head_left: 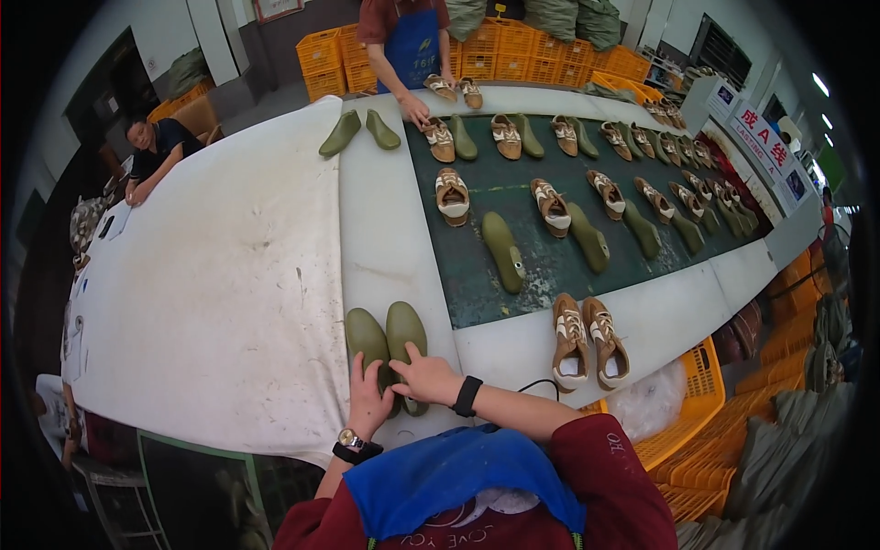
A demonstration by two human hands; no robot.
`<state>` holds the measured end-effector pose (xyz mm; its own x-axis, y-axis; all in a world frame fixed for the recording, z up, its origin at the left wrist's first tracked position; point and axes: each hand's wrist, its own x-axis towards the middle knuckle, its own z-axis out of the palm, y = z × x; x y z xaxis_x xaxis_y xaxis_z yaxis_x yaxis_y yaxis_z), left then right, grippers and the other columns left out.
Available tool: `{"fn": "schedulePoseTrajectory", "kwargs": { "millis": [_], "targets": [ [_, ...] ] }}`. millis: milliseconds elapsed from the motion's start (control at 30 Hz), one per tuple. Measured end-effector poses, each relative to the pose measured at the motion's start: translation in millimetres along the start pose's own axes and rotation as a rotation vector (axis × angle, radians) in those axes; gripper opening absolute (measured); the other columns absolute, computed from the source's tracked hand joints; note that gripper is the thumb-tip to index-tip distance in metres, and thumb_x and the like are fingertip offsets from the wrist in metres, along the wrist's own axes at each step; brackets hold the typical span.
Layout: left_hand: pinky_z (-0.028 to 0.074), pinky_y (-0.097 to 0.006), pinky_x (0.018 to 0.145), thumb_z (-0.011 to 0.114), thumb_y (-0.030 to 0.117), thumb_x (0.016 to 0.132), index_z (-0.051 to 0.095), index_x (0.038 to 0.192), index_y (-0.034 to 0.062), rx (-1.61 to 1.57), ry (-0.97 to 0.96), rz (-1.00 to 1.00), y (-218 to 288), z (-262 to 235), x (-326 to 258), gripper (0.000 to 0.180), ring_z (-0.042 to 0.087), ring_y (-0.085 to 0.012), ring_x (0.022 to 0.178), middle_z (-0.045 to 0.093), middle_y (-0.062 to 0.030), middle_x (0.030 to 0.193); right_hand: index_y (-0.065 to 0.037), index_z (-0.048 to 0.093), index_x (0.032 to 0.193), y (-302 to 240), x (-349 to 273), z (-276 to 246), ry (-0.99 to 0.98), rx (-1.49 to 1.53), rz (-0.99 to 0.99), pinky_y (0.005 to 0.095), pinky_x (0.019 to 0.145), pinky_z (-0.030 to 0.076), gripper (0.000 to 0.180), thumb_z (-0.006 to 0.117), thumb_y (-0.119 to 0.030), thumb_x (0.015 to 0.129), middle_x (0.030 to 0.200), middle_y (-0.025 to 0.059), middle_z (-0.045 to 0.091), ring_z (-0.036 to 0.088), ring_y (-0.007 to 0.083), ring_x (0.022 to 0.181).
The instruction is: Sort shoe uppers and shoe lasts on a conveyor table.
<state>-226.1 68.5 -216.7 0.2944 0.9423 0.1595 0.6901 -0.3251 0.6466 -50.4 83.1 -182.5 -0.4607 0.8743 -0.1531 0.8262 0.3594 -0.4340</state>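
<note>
At the near edge of the counter (380, 229), two bare hands meet over a pair of green shoe lasts.
Nearest, the left hand (370, 403) lays its fingers on the left last (367, 335) and the right hand (427, 379) reaches over the right last (405, 328); each grip is loosely open, fingers partly spread across the tops rather than wrapped around, and how firmly they press cannot be told. The lasts lie side by side, rounded ends facing away, so the step in hand looks like setting the pair even; the next move seems to call for light, matched pressure. To the right stands a pair of brown shoes (569, 330); beyond, more shoes and lasts line a dark green surface (472, 302), where a co-worker's hand (417, 112) touches a shoe (440, 140).
</note>
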Motion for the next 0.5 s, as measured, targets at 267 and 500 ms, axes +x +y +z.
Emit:
{"fn": "schedulePoseTrajectory", "kwargs": {
  "millis": [267,500],
  "targets": [
    [0.031,-0.044,0.105,0.07,0.016,0.068,0.033,0.134,0.0062,-0.167,-0.166,0.001,27.0,22.1,-8.9,0.076,0.023,-0.046,0.131,0.013,-0.0309,0.142,-0.011,0.048,0.124,14.7,-33.7,4.7,0.082,-0.014,0.135,0.0415,0.071,0.052,0.046,0.056,-0.026,0.081,0.133,0.0308,0.037,0.064,0.0353,0.082],
    [0.031,-0.047,0.104,0.071,0.024,0.068,0.035,0.134,0.0073,-0.097,-0.244,0.11,34.7,36.1,0.7,0.077,0.025,-0.0481,0.127,0.014,-0.0323,0.141,-0.015,0.054,0.115,23.6,-51.9,15.4,0.288,-0.049,0.23,0.0434,0.061,0.053,0.039,0.059,-0.023,0.077,0.128,0.0283,0.041,0.063,0.0385,0.073]
  ]
}}
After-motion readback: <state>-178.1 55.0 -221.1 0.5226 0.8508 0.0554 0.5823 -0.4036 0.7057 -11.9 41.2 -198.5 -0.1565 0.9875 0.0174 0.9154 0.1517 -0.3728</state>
